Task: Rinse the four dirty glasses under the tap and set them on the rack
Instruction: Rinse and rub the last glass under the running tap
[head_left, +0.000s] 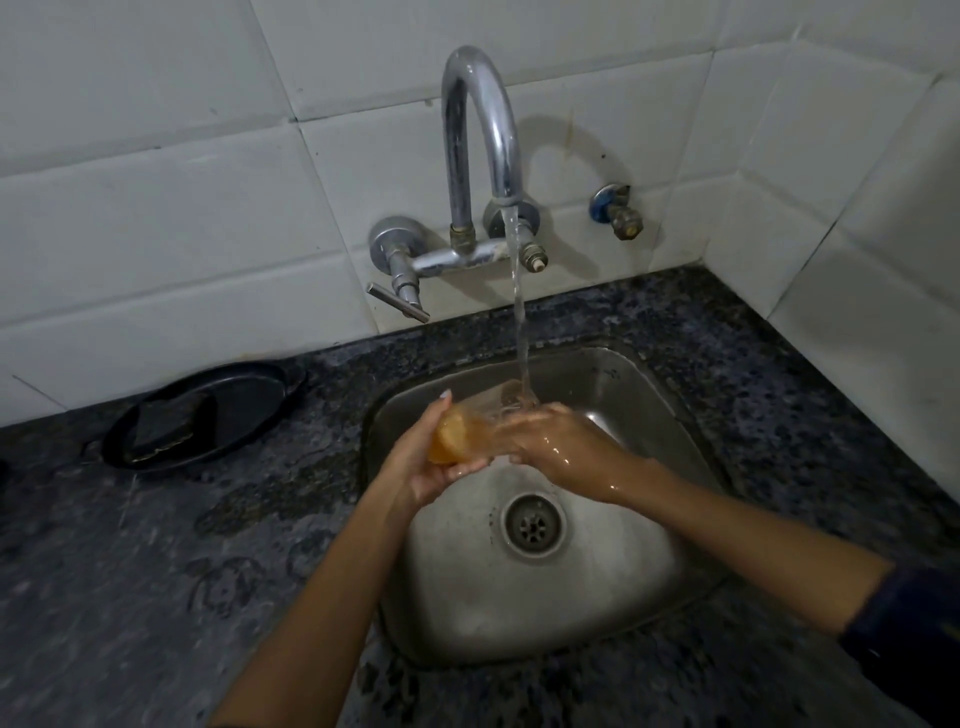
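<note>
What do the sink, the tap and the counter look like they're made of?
The sink looks like brushed stainless steel: dull grey sheen and soft reflections. The tap seems chrome-plated metal, mirror-bright along its curved spout, with duller fittings at the base. The counter looks like polished dark granite, going by its speckled black-and-grey grain, though it could be an imitation stone.

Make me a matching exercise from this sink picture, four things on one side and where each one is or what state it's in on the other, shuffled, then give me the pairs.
Things:
1. glass
2. black plate
3. tap
4. drain

Places or states:
A. on the counter left of the sink, holding a dark scrub pad
B. in the middle of the basin floor
C. held sideways by the left hand and right hand, under the stream
D. on the tiled wall, running water

Pairs: 1-C, 2-A, 3-D, 4-B
</note>
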